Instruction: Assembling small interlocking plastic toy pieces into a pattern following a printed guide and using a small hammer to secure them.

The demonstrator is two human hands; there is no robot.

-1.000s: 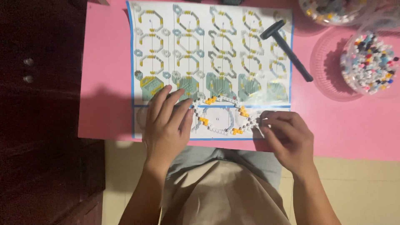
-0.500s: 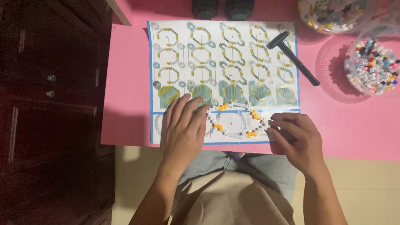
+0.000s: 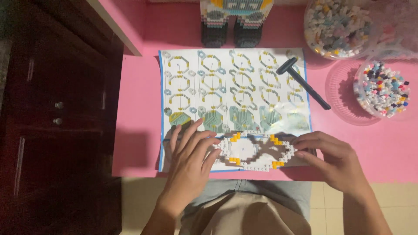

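A ring of small white and yellow building blocks (image 3: 254, 150) lies on a printed instruction sheet (image 3: 235, 91) at the near edge of a pink table (image 3: 139, 109). My left hand (image 3: 191, 159) rests flat on the sheet with its fingertips touching the ring's left side. On the ring's right side my right hand (image 3: 335, 159) pinches the blocks with its fingers curled.
A black hammer-shaped tool (image 3: 302, 82) lies on the sheet's upper right. Two clear bowls of loose small blocks (image 3: 383, 89) (image 3: 337, 26) stand at the right. A built block figure (image 3: 235, 21) stands at the back. A dark wooden cabinet (image 3: 56, 113) is at the left.
The view has shifted, so the table appears lower and further right. Both hands stay on the block ring, with the left hand's fingers spread a little wider.
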